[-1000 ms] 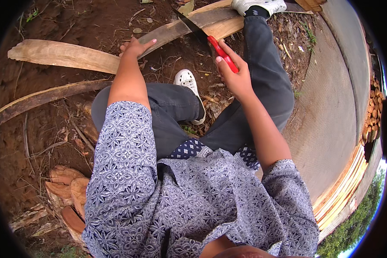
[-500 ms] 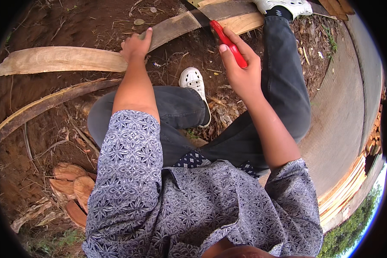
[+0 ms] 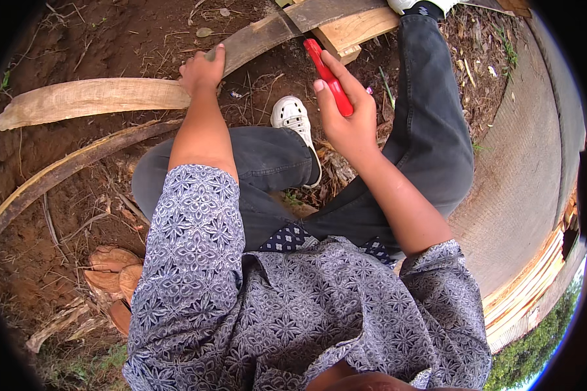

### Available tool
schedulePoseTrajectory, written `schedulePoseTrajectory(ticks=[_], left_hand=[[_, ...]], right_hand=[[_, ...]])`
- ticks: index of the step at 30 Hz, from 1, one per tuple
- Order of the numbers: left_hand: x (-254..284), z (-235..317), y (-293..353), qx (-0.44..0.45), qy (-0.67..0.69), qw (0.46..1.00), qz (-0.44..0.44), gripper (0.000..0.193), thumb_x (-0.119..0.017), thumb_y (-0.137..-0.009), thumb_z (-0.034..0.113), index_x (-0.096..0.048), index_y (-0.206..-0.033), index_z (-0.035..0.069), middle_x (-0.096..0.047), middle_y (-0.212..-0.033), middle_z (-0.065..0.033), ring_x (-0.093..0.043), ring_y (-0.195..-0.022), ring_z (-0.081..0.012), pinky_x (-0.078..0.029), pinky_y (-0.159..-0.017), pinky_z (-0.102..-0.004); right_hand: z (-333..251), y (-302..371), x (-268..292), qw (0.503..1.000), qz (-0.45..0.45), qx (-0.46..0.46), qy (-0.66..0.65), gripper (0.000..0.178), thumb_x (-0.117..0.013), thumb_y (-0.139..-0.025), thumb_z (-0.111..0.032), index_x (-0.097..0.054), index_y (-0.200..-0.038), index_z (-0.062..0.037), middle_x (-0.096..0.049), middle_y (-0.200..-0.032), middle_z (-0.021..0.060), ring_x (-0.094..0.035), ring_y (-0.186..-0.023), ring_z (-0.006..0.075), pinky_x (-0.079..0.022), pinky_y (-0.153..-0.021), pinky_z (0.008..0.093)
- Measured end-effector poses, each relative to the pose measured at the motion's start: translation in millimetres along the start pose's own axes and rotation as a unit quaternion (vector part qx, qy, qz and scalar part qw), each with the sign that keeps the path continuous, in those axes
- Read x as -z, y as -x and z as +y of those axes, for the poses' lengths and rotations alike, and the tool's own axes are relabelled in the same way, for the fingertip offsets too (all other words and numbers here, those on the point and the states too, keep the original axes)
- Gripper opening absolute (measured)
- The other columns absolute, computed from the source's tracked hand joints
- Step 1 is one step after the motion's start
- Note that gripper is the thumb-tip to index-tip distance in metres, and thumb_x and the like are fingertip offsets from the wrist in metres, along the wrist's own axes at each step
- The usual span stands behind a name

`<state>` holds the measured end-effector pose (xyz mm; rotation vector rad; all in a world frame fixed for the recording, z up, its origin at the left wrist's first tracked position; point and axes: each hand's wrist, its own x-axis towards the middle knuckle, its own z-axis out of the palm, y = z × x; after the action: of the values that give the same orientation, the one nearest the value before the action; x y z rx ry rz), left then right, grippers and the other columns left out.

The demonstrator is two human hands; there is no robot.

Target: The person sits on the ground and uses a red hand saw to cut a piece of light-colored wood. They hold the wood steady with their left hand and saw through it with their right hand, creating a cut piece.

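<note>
A long wooden plank point(image 3: 104, 101) runs across the far side above the ground, pale at its left end and grey-brown toward the right. My left hand point(image 3: 202, 72) is closed over its middle, thumb along the top. In my right hand point(image 3: 352, 127) is the red handle of a handsaw point(image 3: 326, 75). Its thin dark blade shows almost edge-on and lies across the plank's right part. Under that part is a thick pale wood block point(image 3: 359, 31), near my white shoe point(image 3: 424, 6).
A curved bark-edged strip point(image 3: 78, 156) lies on the brown soil at left. Cut wood pieces point(image 3: 114, 280) are heaped lower left. My other white clog point(image 3: 292, 117) rests between my bent legs. A grey sheet point(image 3: 522, 163) spreads along the right, beside stacked boards point(image 3: 525, 287).
My right hand has drawn the saw back toward me and slightly left. My left hand stays on the plank, and more of the wood block shows.
</note>
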<state>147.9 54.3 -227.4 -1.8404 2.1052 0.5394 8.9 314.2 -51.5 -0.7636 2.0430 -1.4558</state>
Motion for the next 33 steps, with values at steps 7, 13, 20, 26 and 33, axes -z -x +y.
schedulePoseTrajectory(ticks=[7,13,20,26,33], left_hand=[[-4.0,-1.6,-4.6,-0.045,-0.047,0.997,0.044,0.076,-0.033,-0.098,0.071,-0.062,-0.143,0.016,-0.057,-0.150,-0.0119,-0.048,-0.142,-0.0311,-0.021,-0.124,-0.0536],[-8.2,-1.9,-12.0,-0.062,-0.019,0.998,0.018,0.074,-0.031,-0.100,0.068,-0.061,-0.145,0.018,-0.061,-0.147,-0.0113,-0.051,-0.140,-0.0311,-0.023,-0.123,-0.0504],[-6.0,-6.6,-9.2,-0.059,-0.018,0.998,0.019,0.071,-0.031,-0.101,0.066,-0.060,-0.146,0.020,-0.062,-0.145,-0.0101,-0.052,-0.138,-0.0294,-0.030,-0.117,-0.0480],[-13.1,4.1,-10.1,-0.071,-0.010,0.997,0.024,0.069,-0.032,-0.101,0.064,-0.060,-0.146,0.020,-0.063,-0.143,-0.0103,-0.053,-0.136,-0.0290,-0.030,-0.116,-0.0478],[-5.4,-5.4,-8.4,-0.056,-0.004,0.998,0.026,0.068,-0.032,-0.102,0.063,-0.062,-0.144,0.020,-0.065,-0.141,-0.0110,-0.054,-0.135,-0.0291,-0.030,-0.115,-0.0482]], right_hand=[[-3.3,-26.5,-12.6,0.998,-0.012,0.041,0.055,0.046,-0.068,-0.095,-0.016,-0.062,-0.140,-0.0072,-0.075,-0.102,0.0221,-0.075,-0.089,0.0300,-0.056,-0.083,0.0371],[-13.0,1.4,34.6,0.996,-0.054,-0.028,0.060,0.048,-0.068,-0.096,-0.011,-0.060,-0.144,-0.0070,-0.075,-0.115,0.0174,-0.072,-0.098,0.0182,-0.054,-0.088,0.0318],[-59.4,38.8,67.4,0.995,-0.067,-0.025,0.071,0.048,-0.066,-0.098,-0.006,-0.058,-0.145,-0.0015,-0.072,-0.125,0.0150,-0.067,-0.105,0.0129,-0.052,-0.094,0.0297],[-7.1,-65.7,-11.7,0.989,-0.011,0.029,0.144,0.040,-0.068,-0.099,-0.014,-0.066,-0.138,-0.0060,-0.073,-0.118,0.0069,-0.063,-0.099,0.0070,-0.051,-0.088,0.0237],[33.3,-56.4,-0.1,0.999,-0.035,0.023,0.025,0.044,-0.069,-0.097,-0.014,-0.065,-0.140,-0.0086,-0.077,-0.111,0.0094,-0.069,-0.093,0.0144,-0.053,-0.087,0.0303]])
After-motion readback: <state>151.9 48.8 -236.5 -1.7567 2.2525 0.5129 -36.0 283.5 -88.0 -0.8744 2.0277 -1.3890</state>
